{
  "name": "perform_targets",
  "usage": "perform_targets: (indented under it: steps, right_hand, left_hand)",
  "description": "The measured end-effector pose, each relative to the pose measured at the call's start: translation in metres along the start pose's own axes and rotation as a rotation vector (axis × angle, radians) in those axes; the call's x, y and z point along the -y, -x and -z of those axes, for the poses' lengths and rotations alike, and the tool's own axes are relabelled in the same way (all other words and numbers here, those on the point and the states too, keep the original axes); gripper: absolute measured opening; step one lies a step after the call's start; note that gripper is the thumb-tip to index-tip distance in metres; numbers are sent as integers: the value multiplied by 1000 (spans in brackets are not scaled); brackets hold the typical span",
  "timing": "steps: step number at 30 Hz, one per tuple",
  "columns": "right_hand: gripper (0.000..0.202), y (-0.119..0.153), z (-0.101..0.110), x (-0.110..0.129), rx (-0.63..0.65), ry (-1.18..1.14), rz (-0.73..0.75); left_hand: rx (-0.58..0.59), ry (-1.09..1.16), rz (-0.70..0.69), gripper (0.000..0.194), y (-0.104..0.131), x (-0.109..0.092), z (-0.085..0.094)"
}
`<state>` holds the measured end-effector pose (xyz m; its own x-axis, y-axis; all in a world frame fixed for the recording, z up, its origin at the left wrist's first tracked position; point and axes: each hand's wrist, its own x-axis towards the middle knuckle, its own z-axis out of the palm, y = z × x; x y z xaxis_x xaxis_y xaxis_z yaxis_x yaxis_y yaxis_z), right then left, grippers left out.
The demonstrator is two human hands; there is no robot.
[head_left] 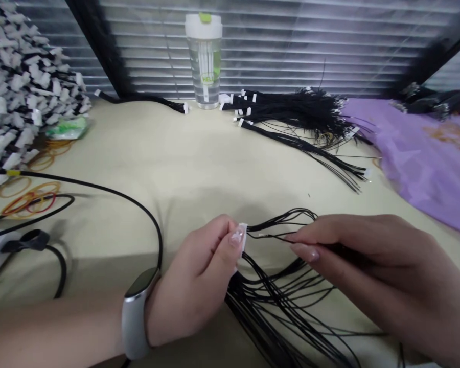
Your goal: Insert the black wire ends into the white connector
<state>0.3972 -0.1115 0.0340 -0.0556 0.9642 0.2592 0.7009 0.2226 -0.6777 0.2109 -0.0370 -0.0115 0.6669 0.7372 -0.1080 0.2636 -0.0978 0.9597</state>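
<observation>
Between its thumb and fingers my left hand [205,276] grips a white connector [244,239], with several thin black wires [279,220] running out of its right side. My right hand [371,255] pinches one black wire [278,236] between thumb and forefinger. The wire's small metal-looking tip points left at the connector, a short way off. Below the hands hangs a loose bundle of black wires [268,317]; part of it passes behind my right hand. My left palm hides part of the connector.
A big heap of white-ended harnesses [19,97] stands at left, with rubber bands [30,199] and a black cable [111,190] before it. A water bottle [205,64] stands at the back. Right of it lie black wire harnesses [291,110] and a purple cloth-like sheet [417,158].
</observation>
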Motion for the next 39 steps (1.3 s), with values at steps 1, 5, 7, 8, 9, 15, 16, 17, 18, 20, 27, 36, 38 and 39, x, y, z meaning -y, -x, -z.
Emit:
perform_targets:
  steps: [1,5,7,8,9,15,16,17,18,20,27,36,38,39]
  right_hand:
    - [6,1,-1,0,3,3,0]
    - [10,4,-6,-1,19,-2,10]
    - [10,5,-7,-2,34,-17,19]
    - [11,5,-8,-2,37,-22,22]
    - [11,5,-8,-2,37,-21,21]
    - [11,2,-11,-4,16,26,31]
    - [10,2,-11,-4,16,33,33]
    - [10,2,-12,-4,14,42,34]
    - [10,2,-13,-4,11,56,32]
    - [10,4,-13,-4,4,91,61]
    - [18,13,-9,-12,23,397,246]
    - [20,12,-1,-7,69,522,365]
    - [19,12,0,-6,57,517,373]
    - [18,12,-1,-5,48,508,367]
  left_hand:
    - [7,1,1,37,0,0,0]
    - [14,16,8,38,-1,1,0]
    - [16,10,-1,38,-1,2,0]
    - [17,2,-7,38,-1,3,1]
    - [20,-7,-10,38,0,3,1]
    - [40,-52,-2,39,0,0,2]
    - [41,-59,-2,39,0,-1,2]
    - [42,-65,-2,39,0,-1,2]
    - [42,-71,-4,39,0,0,2]
    - [41,-72,-8,39,0,0,1]
    - [41,-63,-3,39,-2,1,0]
    - [42,-81,-8,39,-1,-1,1]
    - [42,-84,-14,38,-1,-1,1]
    - [44,-83,-19,38,-2,-1,1]
